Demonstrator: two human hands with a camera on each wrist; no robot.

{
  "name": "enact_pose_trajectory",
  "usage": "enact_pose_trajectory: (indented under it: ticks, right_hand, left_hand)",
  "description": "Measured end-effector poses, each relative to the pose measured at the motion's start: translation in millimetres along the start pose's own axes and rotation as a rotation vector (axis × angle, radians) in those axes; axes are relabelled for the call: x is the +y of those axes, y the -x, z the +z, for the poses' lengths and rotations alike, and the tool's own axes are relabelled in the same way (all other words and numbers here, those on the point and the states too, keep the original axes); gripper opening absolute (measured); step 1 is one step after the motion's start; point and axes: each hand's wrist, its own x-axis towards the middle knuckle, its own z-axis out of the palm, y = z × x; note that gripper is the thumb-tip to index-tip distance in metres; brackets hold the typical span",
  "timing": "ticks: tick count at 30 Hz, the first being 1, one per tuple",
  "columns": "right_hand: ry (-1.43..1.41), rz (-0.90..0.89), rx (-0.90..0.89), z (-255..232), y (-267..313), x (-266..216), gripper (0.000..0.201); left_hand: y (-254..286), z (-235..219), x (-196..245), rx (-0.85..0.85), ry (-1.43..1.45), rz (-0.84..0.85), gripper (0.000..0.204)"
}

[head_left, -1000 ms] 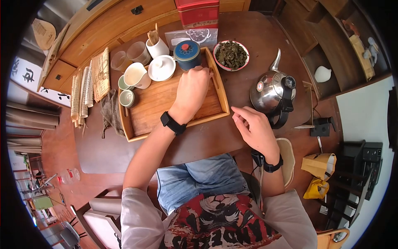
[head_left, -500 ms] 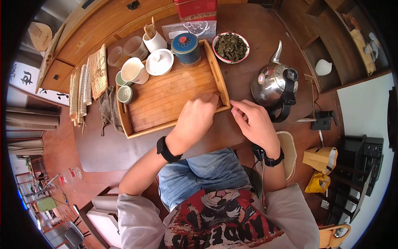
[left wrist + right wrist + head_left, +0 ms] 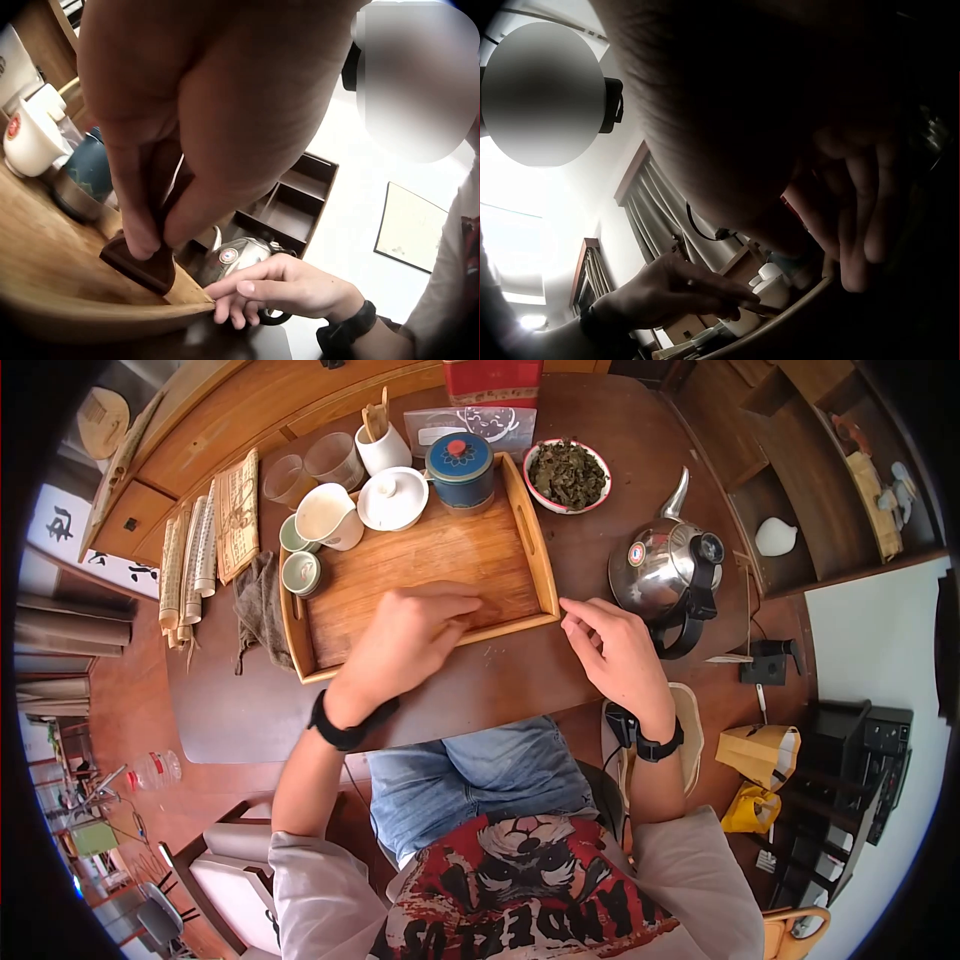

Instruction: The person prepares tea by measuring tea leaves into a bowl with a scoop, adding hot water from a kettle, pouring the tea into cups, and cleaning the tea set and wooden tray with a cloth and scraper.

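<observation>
In the head view my left hand (image 3: 405, 640) is low over the near side of the wooden tray (image 3: 430, 654). Its thumb and fingers pinch a dark brown flat piece (image 3: 139, 262), shaped like a small scraper with a wide straight edge, held down close to the tray floor. My right hand (image 3: 622, 665) lies at the tray's near right corner, index fingertip right at the rim, the other fingers loosely bent with nothing in them. Along the tray's far side stand a blue lidded canister (image 3: 462, 475), a white lidded bowl (image 3: 393, 500), a white pitcher (image 3: 330, 518) and small green cups (image 3: 302, 572).
A steel kettle (image 3: 660, 575) stands right of the tray, behind my right hand. Beyond the tray are a bowl of wet tea leaves (image 3: 567, 475), a white utensil holder (image 3: 383, 452) and glass cups (image 3: 333, 460). To the left lie a grey cloth (image 3: 260, 610) and bamboo rolls (image 3: 190, 565).
My left hand has come from beside the blue canister down the tray's right side to the near corner, then left along the near edge. The right hand stays at the corner.
</observation>
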Motion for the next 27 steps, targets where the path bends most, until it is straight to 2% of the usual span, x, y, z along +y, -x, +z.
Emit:
enact_pose_trajectory:
  ticks: [3, 4, 7, 8, 15, 17, 18, 20, 21, 23, 27]
  right_hand:
    - [-0.010, 0.001, -0.005, 0.6, -0.8, 0.6, 0.027]
    - [-0.008, 0.002, -0.009, 0.5, -1.4, 0.1, 0.027]
    - [-0.009, 0.009, -0.007, 1.4, -2.4, -0.2, 0.027]
    - [-0.003, 0.008, -0.005, 1.8, -2.8, 0.2, 0.027]
    - [-0.003, -0.008, -0.004, 2.3, -5.4, 3.3, 0.026]
    - [0.009, 0.023, -0.023, 0.7, -7.1, 0.3, 0.027]
    - [0.006, 0.023, -0.023, 0.7, -7.8, -0.1, 0.027]
    - [0.001, 0.008, -0.010, 1.0, -8.3, -0.1, 0.027]
    - [-0.001, 0.009, -0.010, 1.2, -8.4, 1.5, 0.027]
    - [0.053, -0.046, -0.025, 2.3, -9.5, 5.1, 0.029]
    - [0.053, -0.069, -0.008, 4.5, -10.2, 6.0, 0.029]
  left_hand:
    - [18.9, -23.1, -7.8, -0.014, 0.009, -0.153, 0.027]
    - [26.4, -29.0, -12.9, -0.019, 0.007, -0.156, 0.027]
    - [49.2, -42.6, -31.9, -0.029, 0.198, -0.306, 0.029]
    - [56.0, -48.1, -38.0, -0.037, 0.195, -0.307, 0.029]
    - [72.7, -79.1, -46.7, -0.040, -0.111, -0.321, 0.029]
    - [69.9, -79.5, -40.1, -0.057, -0.139, -0.425, 0.024]
    - [70.4, -78.7, -41.4, -0.058, -0.141, -0.427, 0.024]
    - [72.0, -73.8, -48.0, -0.058, -0.155, -0.247, 0.023]
    - [71.3, -70.2, -49.7, -0.059, -0.156, -0.247, 0.023]
    - [67.9, -60.5, -51.9, -0.085, -0.160, -0.139, 0.022]
    - [58.6, -45.0, -56.7, -0.112, -0.166, -0.069, 0.022]
